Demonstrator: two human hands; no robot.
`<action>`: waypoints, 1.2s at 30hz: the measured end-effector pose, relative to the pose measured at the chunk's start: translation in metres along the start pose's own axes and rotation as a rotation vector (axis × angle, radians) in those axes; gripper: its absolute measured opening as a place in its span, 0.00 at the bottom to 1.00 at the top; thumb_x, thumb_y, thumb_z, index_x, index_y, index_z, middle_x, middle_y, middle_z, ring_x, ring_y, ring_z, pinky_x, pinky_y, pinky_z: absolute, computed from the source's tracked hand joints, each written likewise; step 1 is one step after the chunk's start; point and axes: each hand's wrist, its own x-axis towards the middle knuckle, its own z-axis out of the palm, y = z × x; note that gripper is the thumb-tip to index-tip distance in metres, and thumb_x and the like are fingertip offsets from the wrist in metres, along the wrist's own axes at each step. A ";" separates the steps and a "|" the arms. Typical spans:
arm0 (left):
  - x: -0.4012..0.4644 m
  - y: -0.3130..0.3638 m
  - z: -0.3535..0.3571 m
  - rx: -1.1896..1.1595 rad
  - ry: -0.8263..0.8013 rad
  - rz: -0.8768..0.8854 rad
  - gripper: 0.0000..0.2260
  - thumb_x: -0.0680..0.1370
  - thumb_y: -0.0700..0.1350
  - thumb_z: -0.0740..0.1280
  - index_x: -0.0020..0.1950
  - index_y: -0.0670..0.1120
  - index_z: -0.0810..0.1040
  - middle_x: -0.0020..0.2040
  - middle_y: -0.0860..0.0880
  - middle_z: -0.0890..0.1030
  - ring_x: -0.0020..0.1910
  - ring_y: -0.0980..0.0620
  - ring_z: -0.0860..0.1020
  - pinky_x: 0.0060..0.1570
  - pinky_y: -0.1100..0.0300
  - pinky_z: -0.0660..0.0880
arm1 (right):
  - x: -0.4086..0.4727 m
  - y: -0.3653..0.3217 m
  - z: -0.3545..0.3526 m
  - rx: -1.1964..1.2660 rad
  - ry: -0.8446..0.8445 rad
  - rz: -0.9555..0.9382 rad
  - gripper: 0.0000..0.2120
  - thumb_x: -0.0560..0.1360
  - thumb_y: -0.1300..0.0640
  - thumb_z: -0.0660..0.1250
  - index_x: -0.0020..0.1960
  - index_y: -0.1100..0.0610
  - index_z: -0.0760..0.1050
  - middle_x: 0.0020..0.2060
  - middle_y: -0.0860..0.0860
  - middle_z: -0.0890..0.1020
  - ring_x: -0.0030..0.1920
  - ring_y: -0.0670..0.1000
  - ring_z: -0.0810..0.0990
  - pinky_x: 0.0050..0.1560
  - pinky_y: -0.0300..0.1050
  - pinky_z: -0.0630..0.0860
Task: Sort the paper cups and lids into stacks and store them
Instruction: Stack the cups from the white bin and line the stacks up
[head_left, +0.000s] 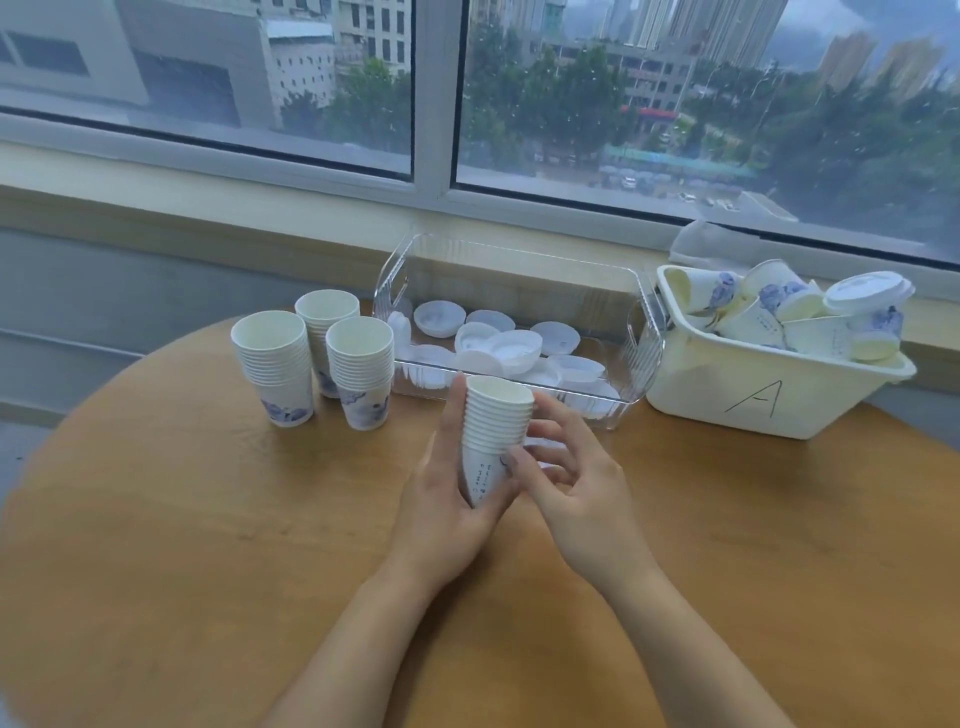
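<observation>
We look down on a round wooden table (182, 545) set against a wide window (467, 78). At its far right stands a cream plastic bin (769, 384) marked with a hand-drawn letter A, heaped with loose paper cups (753, 317) lying on their sides, white with blue floral print; one white lid (867, 293) rests on top of the heap. Just left of the bin, touching or nearly touching it, sits a clear plastic container (639, 343) with loose white lids (498, 348) scattered over its floor. Left of that container, three upright stacks of cups (317, 364) stand close together on the table, their rims forming tight white ridges and blue flowers showing on the lowest cups.

In the middle, near us, we see a fourth stack of cups (491, 441) held above the table, upright and leaning slightly. It is white, rims closely ridged, with a column of small dark writing down the bottom cup. The left hand (447, 504) wraps around its lower part, fingers and thumb curled about it. The right hand (566, 483) is just beside the stack, fingers loosely bent, fingertips at its side; we cannot tell whether they grip it.
</observation>
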 end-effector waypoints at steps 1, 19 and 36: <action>0.000 0.000 -0.001 0.004 0.016 0.010 0.48 0.78 0.51 0.77 0.84 0.67 0.46 0.74 0.61 0.73 0.69 0.60 0.76 0.64 0.59 0.76 | -0.001 0.003 0.007 0.032 -0.019 0.014 0.31 0.78 0.59 0.75 0.75 0.39 0.70 0.59 0.45 0.83 0.55 0.46 0.86 0.53 0.38 0.81; -0.002 -0.032 -0.063 -0.019 0.178 -0.078 0.42 0.77 0.45 0.77 0.84 0.62 0.57 0.77 0.59 0.73 0.74 0.53 0.75 0.68 0.42 0.77 | 0.015 0.026 0.085 0.140 -0.144 -0.015 0.29 0.83 0.58 0.70 0.79 0.39 0.66 0.62 0.40 0.83 0.64 0.44 0.82 0.62 0.42 0.80; 0.013 -0.067 -0.102 0.179 0.522 -0.191 0.42 0.71 0.41 0.81 0.79 0.60 0.66 0.69 0.58 0.74 0.64 0.53 0.78 0.62 0.46 0.80 | 0.093 0.057 0.139 -0.031 -0.196 -0.049 0.33 0.80 0.56 0.73 0.80 0.40 0.65 0.68 0.39 0.79 0.65 0.40 0.79 0.68 0.44 0.78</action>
